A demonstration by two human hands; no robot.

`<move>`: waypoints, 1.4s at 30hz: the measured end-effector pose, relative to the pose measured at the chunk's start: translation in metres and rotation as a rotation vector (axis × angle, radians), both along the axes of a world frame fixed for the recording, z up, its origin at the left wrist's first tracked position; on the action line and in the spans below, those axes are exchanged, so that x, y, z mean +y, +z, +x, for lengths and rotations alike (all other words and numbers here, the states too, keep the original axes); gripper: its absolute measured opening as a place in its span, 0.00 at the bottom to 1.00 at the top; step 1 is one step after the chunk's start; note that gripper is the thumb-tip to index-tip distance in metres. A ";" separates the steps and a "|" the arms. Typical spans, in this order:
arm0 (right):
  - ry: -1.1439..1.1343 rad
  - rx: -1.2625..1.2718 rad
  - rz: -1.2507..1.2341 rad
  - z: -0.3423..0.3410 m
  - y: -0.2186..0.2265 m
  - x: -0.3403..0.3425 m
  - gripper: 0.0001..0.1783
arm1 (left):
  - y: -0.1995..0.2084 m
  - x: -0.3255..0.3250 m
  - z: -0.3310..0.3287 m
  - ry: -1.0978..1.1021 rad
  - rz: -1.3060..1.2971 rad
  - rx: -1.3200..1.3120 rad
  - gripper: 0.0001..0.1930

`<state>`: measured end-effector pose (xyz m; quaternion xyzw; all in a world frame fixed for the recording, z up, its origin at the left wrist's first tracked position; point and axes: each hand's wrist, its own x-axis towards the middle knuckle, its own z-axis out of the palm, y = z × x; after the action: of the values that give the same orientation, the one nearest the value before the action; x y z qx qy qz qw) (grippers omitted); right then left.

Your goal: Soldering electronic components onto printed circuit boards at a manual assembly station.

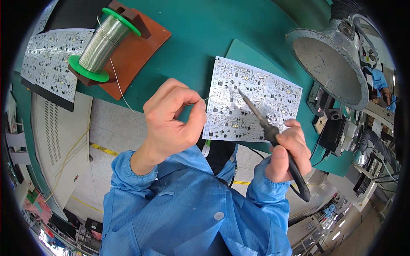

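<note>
My left hand (pixel 173 115) pinches a short length of solder wire (pixel 209 97) between thumb and forefinger, its end pointing at the circuit board. In my right hand (pixel 292 149) is a soldering iron (pixel 269 130), gripped by its black handle, with its tip pointing up and left over the board. Whether the tip touches the board I cannot tell. The white circuit board panel (pixel 256 102), covered in small parts, lies on the green bench top in front of me, partly hidden behind the iron.
A spool of solder wire (pixel 104 42) with green flanges sits on a brown stand (pixel 145 47) at the far left. Beside it lies another circuit board panel (pixel 55 59). A metal fume-extraction hood (pixel 333 64) hangs at the right, above a black soldering station (pixel 335 132).
</note>
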<state>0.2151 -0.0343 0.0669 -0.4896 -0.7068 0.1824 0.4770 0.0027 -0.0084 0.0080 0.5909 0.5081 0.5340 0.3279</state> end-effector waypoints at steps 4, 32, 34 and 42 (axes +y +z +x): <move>-0.135 0.030 0.105 0.026 -0.007 -0.015 0.13 | -0.004 0.001 0.002 -0.002 0.004 -0.057 0.06; -0.430 0.093 -0.139 0.081 -0.066 -0.057 0.20 | -0.001 -0.022 0.012 -0.021 -0.159 -0.033 0.02; -0.394 0.055 -0.145 0.071 -0.066 -0.058 0.24 | -0.002 -0.023 0.013 -0.044 -0.154 -0.028 0.02; -0.260 0.049 -0.100 0.060 -0.070 -0.064 0.30 | 0.003 -0.015 0.005 0.012 -0.167 -0.075 0.02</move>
<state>0.2756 -0.0985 -0.0034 -0.5956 -0.6155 0.1659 0.4889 0.0079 -0.0231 0.0112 0.5380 0.5419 0.5134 0.3915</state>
